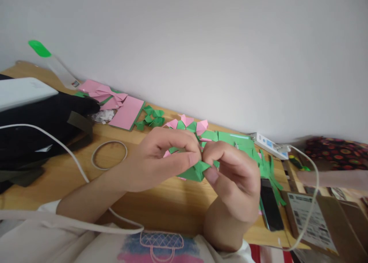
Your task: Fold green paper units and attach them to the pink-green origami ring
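Between my two hands, above the middle of the table, is a folded piece of green paper (196,172). My left hand (161,157) pinches its upper left side between thumb and forefinger. On the right, my right hand (231,171) grips the other side with thumb and forefinger, so the fingertips of both hands nearly meet. Behind the hands lies a folded paper piece with pink tips (186,120) and green parts, partly hidden by my fingers. Small green folded pieces (151,117) rest to its left.
Pink paper sheets (126,111) lie at the back left near a black bag (43,129). A tape ring (93,156) is left of my hands. Green sheets (235,140), a power strip (268,145) and a phone (270,205) are on the right. White cables cross both sides.
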A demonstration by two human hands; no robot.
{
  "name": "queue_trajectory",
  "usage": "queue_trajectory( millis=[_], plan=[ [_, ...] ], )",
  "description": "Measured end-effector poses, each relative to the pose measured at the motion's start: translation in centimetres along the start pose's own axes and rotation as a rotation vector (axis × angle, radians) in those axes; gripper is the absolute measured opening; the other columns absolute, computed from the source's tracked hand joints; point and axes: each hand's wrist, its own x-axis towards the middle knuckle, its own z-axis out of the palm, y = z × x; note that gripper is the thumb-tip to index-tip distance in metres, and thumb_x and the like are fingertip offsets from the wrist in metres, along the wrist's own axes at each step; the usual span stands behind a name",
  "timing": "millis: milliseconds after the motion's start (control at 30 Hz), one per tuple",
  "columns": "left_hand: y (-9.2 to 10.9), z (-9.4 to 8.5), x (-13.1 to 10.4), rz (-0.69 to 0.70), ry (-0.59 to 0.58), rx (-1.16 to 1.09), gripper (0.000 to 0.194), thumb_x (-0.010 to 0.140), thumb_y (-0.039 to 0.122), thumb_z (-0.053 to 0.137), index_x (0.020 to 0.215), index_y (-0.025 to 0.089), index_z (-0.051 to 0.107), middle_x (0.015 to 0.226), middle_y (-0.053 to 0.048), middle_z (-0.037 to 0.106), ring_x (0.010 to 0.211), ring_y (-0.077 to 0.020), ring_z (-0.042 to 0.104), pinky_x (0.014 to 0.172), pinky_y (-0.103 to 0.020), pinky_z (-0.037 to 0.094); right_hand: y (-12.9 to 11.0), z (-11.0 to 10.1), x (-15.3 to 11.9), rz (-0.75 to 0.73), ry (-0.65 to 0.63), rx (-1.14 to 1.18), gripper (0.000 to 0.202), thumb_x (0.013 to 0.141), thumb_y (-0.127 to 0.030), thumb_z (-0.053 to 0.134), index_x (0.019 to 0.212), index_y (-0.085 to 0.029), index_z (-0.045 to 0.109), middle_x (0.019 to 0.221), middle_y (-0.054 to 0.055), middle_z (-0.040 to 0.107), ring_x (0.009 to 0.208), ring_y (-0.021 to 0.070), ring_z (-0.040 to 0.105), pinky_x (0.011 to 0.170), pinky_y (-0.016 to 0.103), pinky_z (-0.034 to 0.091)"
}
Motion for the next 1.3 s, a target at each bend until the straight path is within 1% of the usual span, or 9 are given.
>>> queue_trajectory(
  millis=[233, 367, 500, 633, 733, 867, 1133, 1233, 1300],
  plan=[
    [0.1, 0.0, -0.1, 0.039, -0.011, 0.075, 0.027, 0.093, 0.023, 0.05, 0.069, 0.017, 0.06, 0.063, -0.001, 0.055, 0.059, -0.0132, 0.048, 0.055, -0.025, 0.04, 0.1, 0.1, -0.8, 0.028, 0.084, 0.007, 0.015, 0.081, -0.01, 0.054, 0.073, -0.022, 0.05, 0.067, -0.002, 0.041, 0.063, 0.013, 0.039, 0.054, 0.028, 0.03],
    [0.0, 0.0, 0.0, 0.065, -0.02, 0.084, 0.028, 0.094, 0.026, 0.051, 0.069, 0.018, 0.06, 0.065, -0.001, 0.058, 0.06, -0.0134, 0.05, 0.057, -0.025, 0.042, 0.1, 0.1, -1.1, 0.044, 0.131, 0.013, 0.012, 0.082, -0.015, 0.056, 0.074, -0.022, 0.05, 0.069, -0.001, 0.043, 0.062, 0.014, 0.039, 0.053, 0.029, 0.031],
    [-0.2, 0.1, 0.1, 0.098, -0.005, 0.084, 0.023, 0.091, 0.019, 0.052, 0.069, 0.019, 0.06, 0.066, -0.001, 0.06, 0.061, -0.0138, 0.051, 0.059, -0.026, 0.043, 0.0, 0.1, -1.0, 0.049, 0.13, -0.022, 0.013, 0.083, -0.02, 0.058, 0.073, -0.023, 0.05, 0.067, -0.001, 0.043, 0.06, 0.0141, 0.039, 0.051, 0.029, 0.031],
    [-0.4, 0.1, 0.2, 0.123, -0.011, 0.095, 0.021, 0.089, 0.014, 0.052, 0.069, 0.019, 0.058, 0.067, -0.002, 0.063, 0.064, -0.015, 0.054, 0.063, -0.029, 0.045, -0.2, 0.0, -0.8, 0.062, 0.132, -0.09, 0.014, 0.084, -0.023, 0.056, 0.072, -0.023, 0.049, 0.068, 0.0, 0.046, 0.064, 0.0145, 0.043, 0.053, 0.029, 0.033],
    [-0.5, 0.1, 0.4, 0.14, -0.027, 0.124, 0.02, 0.088, 0.015, 0.052, 0.068, 0.019, 0.057, 0.067, -0.002, 0.063, 0.064, -0.0151, 0.055, 0.064, -0.029, 0.045, -0.3, -0.1, -0.6, 0.035, 0.104, -0.158, 0.017, 0.084, -0.017, 0.055, 0.069, -0.023, 0.048, 0.066, -0.001, 0.045, 0.062, 0.0132, 0.041, 0.053, 0.028, 0.031],
    [-0.6, 0.2, 0.5, 0.158, -0.031, 0.147, 0.021, 0.087, 0.016, 0.053, 0.066, 0.02, 0.055, 0.062, 0.001, 0.057, 0.06, -0.0134, 0.051, 0.061, -0.028, 0.043, -0.2, -0.3, -0.3, -0.027, 0.033, -0.15, 0.02, 0.077, -0.004, 0.051, 0.068, -0.022, 0.049, 0.061, -0.003, 0.044, 0.058, 0.0107, 0.039, 0.052, 0.026, 0.03],
    [-0.7, 0.3, 0.3, 0.102, 0.005, 0.045, 0.025, 0.088, 0.017, 0.054, 0.063, 0.019, 0.052, 0.059, 0.002, 0.05, 0.057, -0.0121, 0.045, 0.056, -0.026, 0.039, 0.6, -0.4, -0.1, -0.003, 0.059, -0.045, 0.019, 0.086, -0.011, 0.052, 0.07, -0.02, 0.051, 0.06, -0.004, 0.042, 0.055, 0.0086, 0.034, 0.047, 0.023, 0.028],
    [-0.5, 0.2, 0.3, 0.032, -0.005, 0.001, 0.027, 0.09, 0.021, 0.051, 0.063, 0.018, 0.052, 0.061, 0.0, 0.054, 0.06, -0.0134, 0.048, 0.058, -0.027, 0.041, 0.9, -0.3, 0.0, -0.028, 0.082, -0.002, 0.019, 0.085, -0.009, 0.051, 0.069, -0.02, 0.051, 0.061, -0.004, 0.042, 0.056, 0.0084, 0.034, 0.049, 0.023, 0.03],
    [-0.4, 0.1, 0.2, -0.029, 0.014, -0.015, 0.027, 0.092, 0.024, 0.049, 0.065, 0.018, 0.054, 0.064, -0.002, 0.057, 0.063, -0.015, 0.052, 0.059, -0.028, 0.043, 1.0, -0.2, 0.1, -0.038, 0.105, 0.043, 0.019, 0.084, -0.008, 0.05, 0.069, -0.019, 0.051, 0.061, -0.004, 0.042, 0.058, 0.0089, 0.036, 0.05, 0.023, 0.031]
  ],
)
